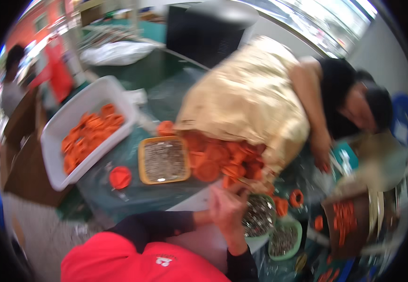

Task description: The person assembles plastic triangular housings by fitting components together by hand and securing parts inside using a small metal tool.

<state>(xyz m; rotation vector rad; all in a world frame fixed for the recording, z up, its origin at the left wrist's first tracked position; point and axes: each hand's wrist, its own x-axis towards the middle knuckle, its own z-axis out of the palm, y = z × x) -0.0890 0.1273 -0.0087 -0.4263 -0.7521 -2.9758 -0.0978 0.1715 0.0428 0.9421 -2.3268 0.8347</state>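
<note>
Orange plastic is seen in the round pieces point(213, 162), ring-like or disc-like in outline, that are heaped at the open mouth of a tan sack point(246, 94), just beyond the hands; finer detail is lost to blur. A single red-orange disc point(120, 177) is laid apart on the dark green table covering point(133, 202). The left hand point(214, 203) is brought in from the left, its forearm nearly level, and is overlapped by the right hand point(231, 221), which is raised from below on an upright forearm. The fingers of both are drawn in narrowly together; whether anything is held between them cannot be told.

More orange pieces are contained in a white tub point(51, 145), tilted in view at the left. Small metal parts point(164, 160) are spread in a square yellow-orange tray point(142, 162). Shinier silvery parts point(259, 216) are held in a green bowl just beside the right hand, and further small parts in a second, pale green bowl point(299, 237) nearer the wearer.
</note>
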